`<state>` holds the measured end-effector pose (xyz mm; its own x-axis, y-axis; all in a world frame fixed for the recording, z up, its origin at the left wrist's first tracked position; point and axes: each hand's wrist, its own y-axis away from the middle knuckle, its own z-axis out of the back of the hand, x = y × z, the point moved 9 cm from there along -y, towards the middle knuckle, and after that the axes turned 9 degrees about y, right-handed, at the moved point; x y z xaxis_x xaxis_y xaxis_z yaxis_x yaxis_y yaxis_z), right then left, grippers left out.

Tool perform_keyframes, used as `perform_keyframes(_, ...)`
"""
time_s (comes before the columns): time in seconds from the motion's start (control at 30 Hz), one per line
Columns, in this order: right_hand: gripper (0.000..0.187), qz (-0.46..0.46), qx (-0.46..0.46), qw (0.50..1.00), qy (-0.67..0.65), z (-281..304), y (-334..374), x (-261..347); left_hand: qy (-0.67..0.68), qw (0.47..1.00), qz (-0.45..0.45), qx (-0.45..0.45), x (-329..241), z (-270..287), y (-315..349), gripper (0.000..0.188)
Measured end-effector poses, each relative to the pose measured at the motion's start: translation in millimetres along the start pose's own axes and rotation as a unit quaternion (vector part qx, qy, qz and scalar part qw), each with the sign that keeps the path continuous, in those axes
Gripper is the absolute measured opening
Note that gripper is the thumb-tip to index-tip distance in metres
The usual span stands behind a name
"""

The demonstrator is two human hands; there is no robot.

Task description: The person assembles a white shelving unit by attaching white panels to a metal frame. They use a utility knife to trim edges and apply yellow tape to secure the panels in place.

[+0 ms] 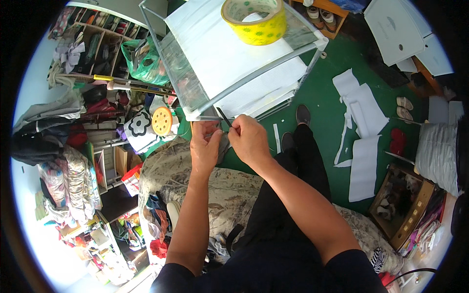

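Note:
Both hands meet at the near left corner of a rack made of grey metal tubes (254, 75) with white corner joints. In my right hand (250, 140) a thin black stick-like tool (223, 116) is pinched, its end pointing up past the lower tube. Just below the white corner joint (193, 116), my left hand (203, 149) has its fingers curled in; what they hold, if anything, is hidden. White sheets (210, 53) cover part of the rack's top, and a roll of yellow tape (259, 30) sits there on its side.
Cut white pieces (366, 110) lie on the green floor (322, 156) to the right. A camouflage-patterned cover (234, 188) spreads below my arms. Crowded shelves and a green plastic bag (143, 61) stand left, a wooden drawer box (403, 210) lower right.

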<state>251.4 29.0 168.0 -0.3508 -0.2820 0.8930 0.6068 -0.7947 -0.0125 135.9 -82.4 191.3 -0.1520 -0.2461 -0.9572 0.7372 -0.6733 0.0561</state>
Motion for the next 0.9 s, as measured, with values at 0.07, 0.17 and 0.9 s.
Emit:
perform_keyframes(0.07,0.014,0.015,-0.014,0.999,0.031,2.2,2.9,3.4,-0.015,1.0,-0.001,-0.01,0.3,2.8,2.9,0.038)
perform_keyframes(0.17,0.016,0.05,-0.02,0.995,0.08,2.3,5.7,9.4,-0.018,0.999,0.0,-0.026,3.2,6.8,7.6,0.038)
perform_keyframes(0.9,0.018,-0.002,-0.022,0.996,0.09,-22.4,27.8,-3.3,-0.017,0.999,-0.002,-0.042,0.0,8.3,16.0,0.035)
